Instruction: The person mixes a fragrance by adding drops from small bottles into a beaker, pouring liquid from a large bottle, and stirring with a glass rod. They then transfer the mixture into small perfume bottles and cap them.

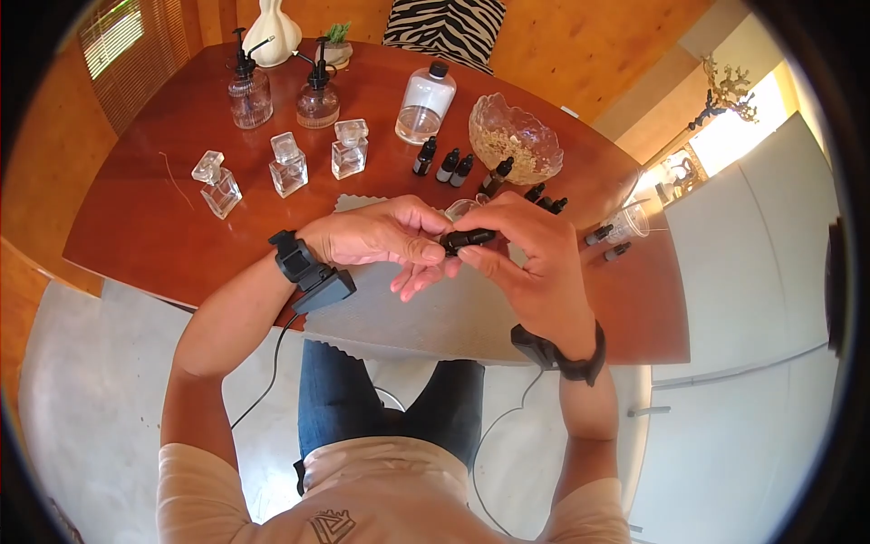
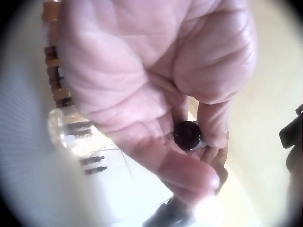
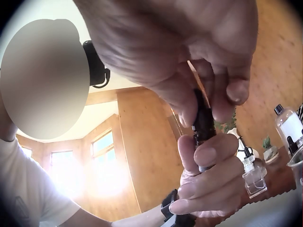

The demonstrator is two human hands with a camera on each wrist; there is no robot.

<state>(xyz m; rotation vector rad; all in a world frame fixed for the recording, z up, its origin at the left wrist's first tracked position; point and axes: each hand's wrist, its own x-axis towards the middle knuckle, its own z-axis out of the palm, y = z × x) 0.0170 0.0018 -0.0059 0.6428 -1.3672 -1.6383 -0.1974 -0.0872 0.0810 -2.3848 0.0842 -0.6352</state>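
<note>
A small dark dropper bottle [image 1: 467, 239] lies tilted between both hands above the grey mat in the head view. The left hand [image 1: 385, 238] grips its body between thumb and fingers. At its black cap end, the right hand [image 1: 536, 249] pinches with thumb and fingertips. From the left wrist, the bottle's round dark end [image 2: 188, 135] shows between the left hand's [image 2: 156, 94] fingers. In the right wrist view the black cap [image 3: 203, 118] is under the right hand's [image 3: 184, 52] fingertips, and the left hand [image 3: 210, 182] wraps the bottle below.
Three clear square glass bottles [image 1: 288, 166] stand left on the wooden table [image 1: 136, 208]. Behind are two pump bottles [image 1: 249, 95], a large clear bottle [image 1: 424, 104] and a glass bowl [image 1: 517, 140]. Several dark dropper bottles [image 1: 447, 166] stand beyond the hands. A grey mat [image 1: 399, 313] lies beneath.
</note>
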